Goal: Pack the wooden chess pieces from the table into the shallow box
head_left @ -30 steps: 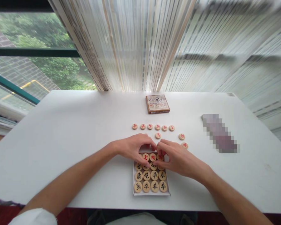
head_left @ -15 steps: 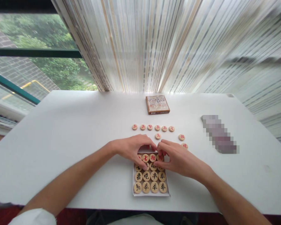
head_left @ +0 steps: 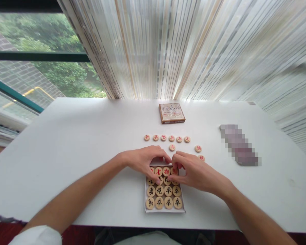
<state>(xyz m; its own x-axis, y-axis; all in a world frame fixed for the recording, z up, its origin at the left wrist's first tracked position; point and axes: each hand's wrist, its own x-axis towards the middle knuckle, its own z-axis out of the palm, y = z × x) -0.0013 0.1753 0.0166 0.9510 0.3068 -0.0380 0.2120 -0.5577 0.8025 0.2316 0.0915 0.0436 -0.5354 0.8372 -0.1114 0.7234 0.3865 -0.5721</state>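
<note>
A shallow white box (head_left: 147, 200) near the table's front edge holds rows of round wooden Chinese chess pieces. Most carry black characters, such as the horse piece (head_left: 150, 203); the far row has red ones, such as the red elephant piece (head_left: 166, 171). My left hand (head_left: 149, 161) arches over the far left part, fingers at the far rim and thumb touching a second-row piece. At the far right corner, my right hand (head_left: 187, 168) has curled fingers over a red piece and its thumb apart, on a black cannon piece. Both hands partly hide the two far rows.
Beyond the box lies a row of red pieces (head_left: 171, 138), with a red horse piece (head_left: 172, 147) in front. A red elephant piece (head_left: 198, 148) and red cannon piece (head_left: 201, 158) lie right. A printed box lid (head_left: 172, 113) and a blurred-out object (head_left: 239, 146) rest farther off.
Both hands keep nearly the same pose over the box. The view has shifted very slightly; no piece has visibly moved.
</note>
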